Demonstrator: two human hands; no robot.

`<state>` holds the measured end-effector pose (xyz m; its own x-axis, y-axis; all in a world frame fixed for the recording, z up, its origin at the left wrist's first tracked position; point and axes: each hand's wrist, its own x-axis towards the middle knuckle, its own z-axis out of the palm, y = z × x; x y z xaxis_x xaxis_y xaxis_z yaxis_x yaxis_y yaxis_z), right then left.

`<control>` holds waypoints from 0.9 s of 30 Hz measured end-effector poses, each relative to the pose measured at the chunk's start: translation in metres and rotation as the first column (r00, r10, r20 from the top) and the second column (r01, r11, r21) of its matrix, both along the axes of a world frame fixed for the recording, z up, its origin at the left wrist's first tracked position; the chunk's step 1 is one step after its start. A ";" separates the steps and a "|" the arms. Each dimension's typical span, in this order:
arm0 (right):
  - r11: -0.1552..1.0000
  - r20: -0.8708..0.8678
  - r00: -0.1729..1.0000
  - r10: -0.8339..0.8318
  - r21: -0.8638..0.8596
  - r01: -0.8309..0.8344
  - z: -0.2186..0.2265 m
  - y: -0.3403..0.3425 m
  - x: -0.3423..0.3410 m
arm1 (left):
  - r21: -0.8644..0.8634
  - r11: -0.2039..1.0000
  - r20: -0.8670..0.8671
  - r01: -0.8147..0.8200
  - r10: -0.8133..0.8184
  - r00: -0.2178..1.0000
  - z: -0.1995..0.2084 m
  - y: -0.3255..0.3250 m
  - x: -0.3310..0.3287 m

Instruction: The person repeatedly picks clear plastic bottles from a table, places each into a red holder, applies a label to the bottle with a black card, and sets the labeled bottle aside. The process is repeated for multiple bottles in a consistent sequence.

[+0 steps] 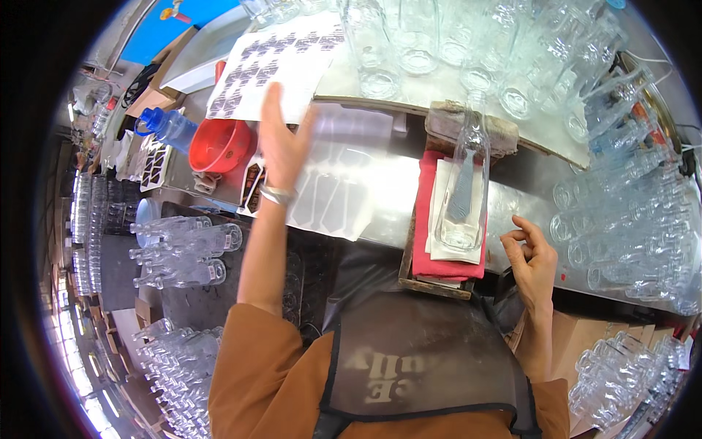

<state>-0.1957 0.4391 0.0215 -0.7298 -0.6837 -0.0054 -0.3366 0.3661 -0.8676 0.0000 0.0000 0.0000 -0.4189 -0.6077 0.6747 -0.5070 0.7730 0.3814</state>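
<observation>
My left hand (284,143), slightly blurred, is raised with its fingers stretched out beside a white sheet with dark printed patterns (252,66). It holds nothing that I can see. A clear glass bottle (479,190) lies on a white paper pad (442,219) over a red cloth (424,212), its neck on a wrapped rest (504,135). A grey-blue tapered shape (461,194) shows on or through the bottle. To the bottle's right hovers my right hand (532,260), fingers loosely bent and apart, with nothing in it. A translucent sheet with pale tapered outlines (333,197) lies right of my left forearm.
A red bowl (219,146) and a blue water bottle (168,128) stand at the left. Glass bottles crowd the back shelf (453,44) and the right side (629,227). More bottles (183,249) lie stacked at the lower left, others (621,377) at the lower right.
</observation>
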 end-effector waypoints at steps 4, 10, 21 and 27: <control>0.998 -0.004 1.000 -0.002 -0.065 0.002 -0.005 -0.013 0.003 | -0.061 0.981 0.183 -0.185 0.193 0.964 0.018 -0.066 0.007; 0.998 0.031 0.999 -0.031 -0.049 0.033 -0.009 -0.010 0.002 | -0.015 0.975 0.567 -0.221 0.190 0.801 0.024 -0.035 -0.008; 0.998 0.026 0.999 0.031 0.059 -0.032 0.003 -0.006 -0.003 | -0.038 0.996 0.510 0.082 -0.051 0.858 0.007 -0.056 0.042; 0.999 0.030 0.999 0.036 -0.007 -0.036 -0.012 -0.005 0.000 | -0.121 0.993 0.469 0.005 0.053 0.882 -0.003 -0.059 0.013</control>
